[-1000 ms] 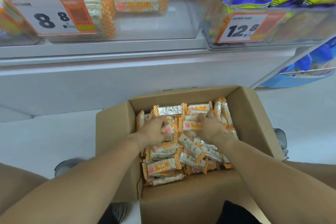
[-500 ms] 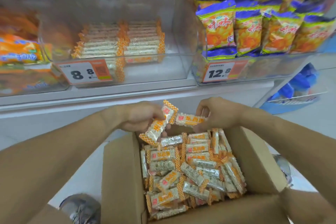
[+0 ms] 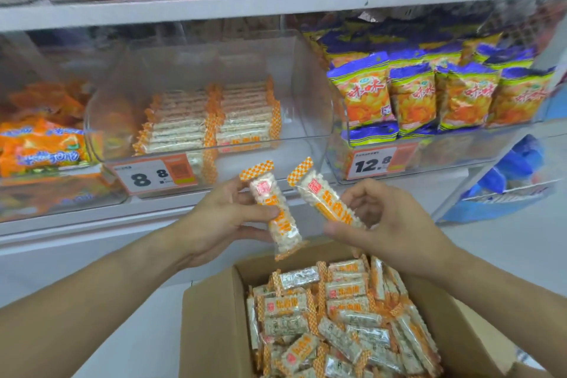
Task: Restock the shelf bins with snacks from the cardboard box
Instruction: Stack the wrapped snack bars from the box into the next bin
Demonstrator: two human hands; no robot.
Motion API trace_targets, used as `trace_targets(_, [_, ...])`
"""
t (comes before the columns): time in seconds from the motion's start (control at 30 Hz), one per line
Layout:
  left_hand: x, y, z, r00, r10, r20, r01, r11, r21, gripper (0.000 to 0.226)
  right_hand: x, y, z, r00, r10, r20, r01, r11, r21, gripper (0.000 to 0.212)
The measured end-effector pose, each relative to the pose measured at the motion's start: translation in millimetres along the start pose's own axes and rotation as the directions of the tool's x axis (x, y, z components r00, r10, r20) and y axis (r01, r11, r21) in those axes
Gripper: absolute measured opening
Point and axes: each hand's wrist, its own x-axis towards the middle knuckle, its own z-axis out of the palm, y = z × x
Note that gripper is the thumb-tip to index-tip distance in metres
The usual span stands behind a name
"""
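Gripping one orange-and-white wrapped rice bar [image 3: 277, 214] in the left hand [image 3: 219, 218] and another [image 3: 326, 195] in the right hand [image 3: 386, 224], a person holds both between the open brown cardboard box [image 3: 214, 328] and the half-filled clear plastic bin [image 3: 310, 144], whose front lip stands just beyond.

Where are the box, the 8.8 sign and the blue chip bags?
cardboard box [image 3: 211, 334], head view, left wall.
8.8 sign [image 3: 147, 176], head view, printed digits.
blue chip bags [image 3: 363, 95], head view, leftmost bag's front.

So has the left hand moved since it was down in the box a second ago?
Yes. The left hand has come up out of the cardboard box and now holds a snack bar above its far edge, just below the clear bin priced 8.8.
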Motion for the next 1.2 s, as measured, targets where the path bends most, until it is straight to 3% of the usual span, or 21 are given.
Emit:
trace_targets(0.17, [0, 1, 17, 0.995, 0.064, 0.073, -0.061, 0.997, -0.046, 0.054, -3, -4, 25, 0.996, -0.016, -0.082, 0.019, 0.999, 0.041, 0.043])
trace_targets(0.3, [-4, 6, 22, 0.974, 0.055, 0.218, -0.045, 0.998, -0.053, 0.053, -2, -3, 30, 0.993, 0.013, -0.119, -0.006, 0.998, 0.062, 0.038])
trace_targets(0.5, [-8, 12, 34, 0.991, 0.071, 0.111, -0.046, 0.977, -0.209, 0.043, -1, -8, 30, 0.997, -0.023, -0.079, 0.031, 0.993, 0.110, 0.043])
trace_targets(0.7, [-11, 18, 34, 0.991, 0.117, 0.062, -0.108, 0.985, -0.134, 0.037, -6, -17, 29, 0.993, -0.065, -0.095, 0.076, 0.989, 0.127, 0.049])
trace_targets(0.83, [-12, 21, 29, 0.990, 0.126, 0.059, -0.122, 0.990, -0.076, 0.043, -8, -23, 28, 0.998, -0.062, 0.007, 0.059, 0.977, 0.204, 0.052])
trace_targets(1.0, [-19, 38, 13, 0.961, 0.264, 0.075, -0.271, 0.958, 0.092, 0.029, -11, -31, 25, 0.994, -0.085, 0.072, 0.054, 0.933, 0.357, 0.037])
trace_targets(1.2, [-35, 54, 2, 0.917, 0.396, 0.051, -0.396, 0.886, 0.241, 0.033, 5, -53, 15, 0.968, -0.250, 0.020, 0.249, 0.968, 0.036, 0.045])
